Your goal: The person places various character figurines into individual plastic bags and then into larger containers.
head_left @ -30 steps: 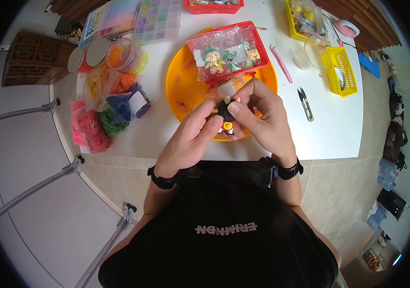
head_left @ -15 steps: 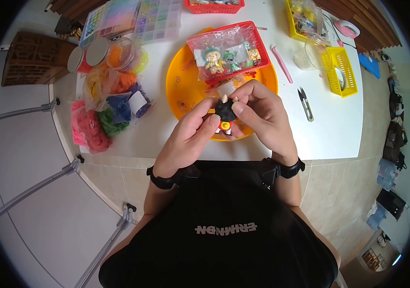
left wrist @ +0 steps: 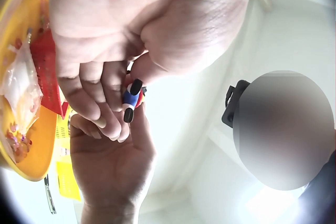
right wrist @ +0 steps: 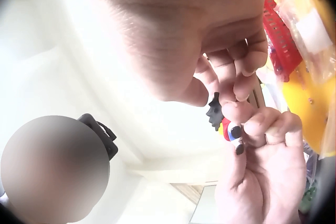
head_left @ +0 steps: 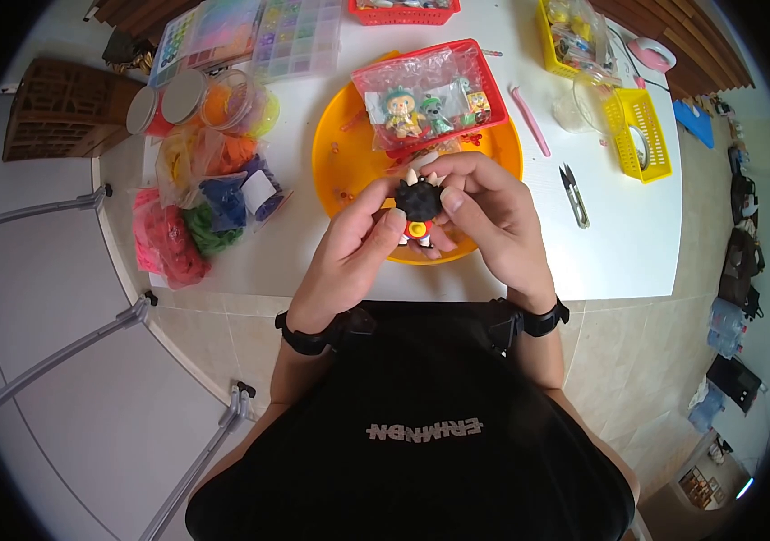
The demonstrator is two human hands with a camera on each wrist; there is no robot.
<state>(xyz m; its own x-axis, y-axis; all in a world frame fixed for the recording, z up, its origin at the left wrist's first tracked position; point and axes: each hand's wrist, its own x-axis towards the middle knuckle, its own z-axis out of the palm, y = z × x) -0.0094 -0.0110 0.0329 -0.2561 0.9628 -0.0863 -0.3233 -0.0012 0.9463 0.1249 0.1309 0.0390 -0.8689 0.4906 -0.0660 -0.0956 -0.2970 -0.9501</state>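
Observation:
Between both hands, close over the near side of a yellow-orange round tray [head_left: 331, 158], is a small toy figurine [head_left: 418, 200]. It has spiky black hair, pale horn-like points and a red body with a yellow round patch. My left hand [head_left: 349, 252] grips its left side, thumb against the body. The right hand [head_left: 497, 221] pinches at the head's right side, thumb and forefinger beside a pale point. In the left wrist view the figurine's blue-and-white lower part [left wrist: 129, 98] and black feet show. The black head [right wrist: 215, 113] is seen from the side in the right wrist view.
A red basket [head_left: 496, 99] of bagged figurines stands on the tray. Bags of coloured material [head_left: 213, 194], jars [head_left: 184, 95] and compartment boxes [head_left: 295, 41] lie left. On the right are thread snips [head_left: 574, 194], a pink pen-like tool [head_left: 529, 122] and a yellow basket [head_left: 660, 162].
The figurine has shifted slightly left and up in the hands. The right thumb has slid off the back of the head to its side, so more black hair and both pale points show.

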